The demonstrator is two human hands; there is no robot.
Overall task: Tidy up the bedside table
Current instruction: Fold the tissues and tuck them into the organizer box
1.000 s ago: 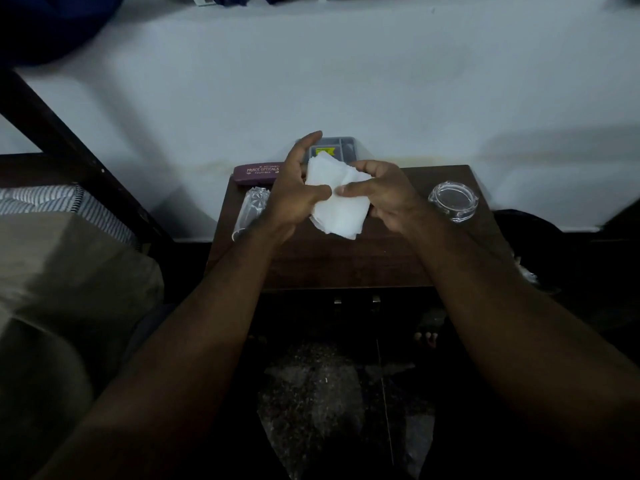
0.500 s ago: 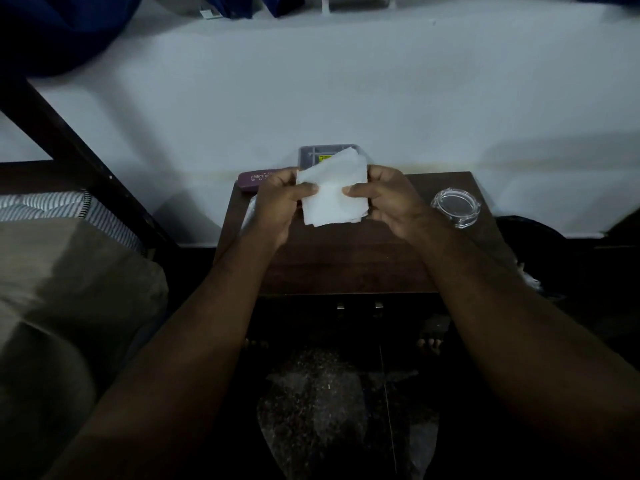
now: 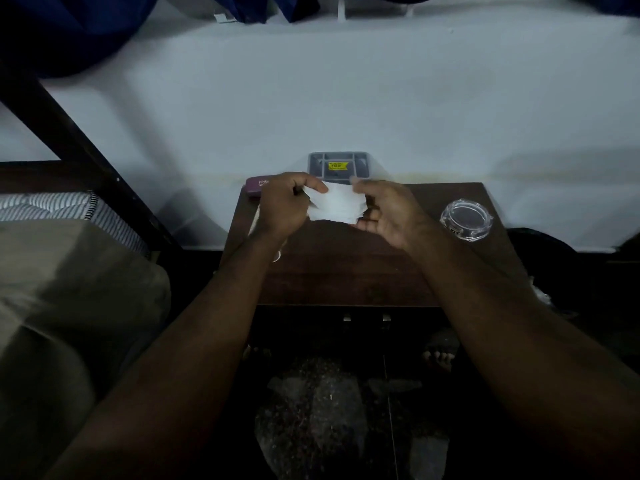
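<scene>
**Inspector:** Position of the item being handled?

**Assistant:** The white paper (image 3: 337,206) is held over the back half of the bedside table (image 3: 346,271), just in front of the grey tray (image 3: 341,164) that sits at the back edge against the wall. It appears to be lifted off the tabletop. I cannot confirm a gap.

**Inspector:** State of the hands?

**Assistant:** The left hand (image 3: 282,206) pinches the paper's left end between thumb and curled fingers. The right hand (image 3: 391,216) has its thumb at the upper right corner and its fingers curled under the right end. It also has hold, though more loosely by the look of it.

**Inspector:** The governing relation?

**Assistant:** The paper lies between the two hands. Its long axis runs left to right, roughly parallel to the table's back edge. Neither hand is nearer, as each has one end. My judgement is that the paper is being folded or squared up. Another fold would carry one end across to the other, giving a crease that runs front to back.

**Inspector:** Anything else noted?

**Assistant:** A glass ashtray (image 3: 465,220) stands near the right edge, apart from the right hand. A maroon case (image 3: 254,185) lies at the back left corner, partly behind the left hand. Something clear lies under the left wrist, too hidden to identify.

**Inspector:** Risk?

**Assistant:** The paper shows several loose layers, which may slip out of line.
</scene>
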